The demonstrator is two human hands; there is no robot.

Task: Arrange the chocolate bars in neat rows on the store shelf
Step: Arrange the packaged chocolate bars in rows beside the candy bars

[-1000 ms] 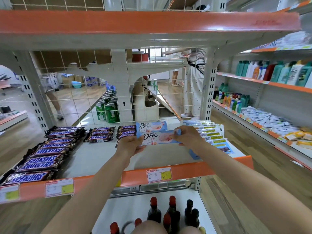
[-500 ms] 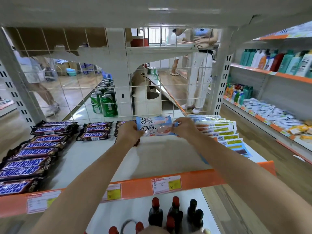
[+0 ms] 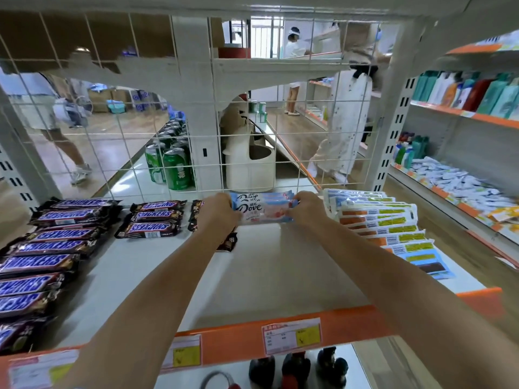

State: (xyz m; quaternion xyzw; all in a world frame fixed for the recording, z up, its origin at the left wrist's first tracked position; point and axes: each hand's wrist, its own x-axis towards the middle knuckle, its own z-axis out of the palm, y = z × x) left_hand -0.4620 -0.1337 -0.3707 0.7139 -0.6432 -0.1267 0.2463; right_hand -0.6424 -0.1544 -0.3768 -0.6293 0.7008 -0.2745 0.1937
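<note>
Fingers of the left hand (image 3: pixel 217 213) and right hand (image 3: pixel 307 207) curl around the two ends of a pale Dove bar (image 3: pixel 262 213), now held further back on the white shelf (image 3: pixel 280 265), against another Dove bar by the wire grid. Snickers bars (image 3: pixel 42 262) lie in rows to the left; flat blue packets (image 3: pixel 393 228) overlap to the right.

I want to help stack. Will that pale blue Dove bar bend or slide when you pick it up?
Probably stiff: the Dove bar spans flat between the left hand and right hand, held only at its ends, without sagging. Its shiny wrapper looks slippery, so it may slide on the smooth white shelf. It's thin, so it could snap if bent.
</note>
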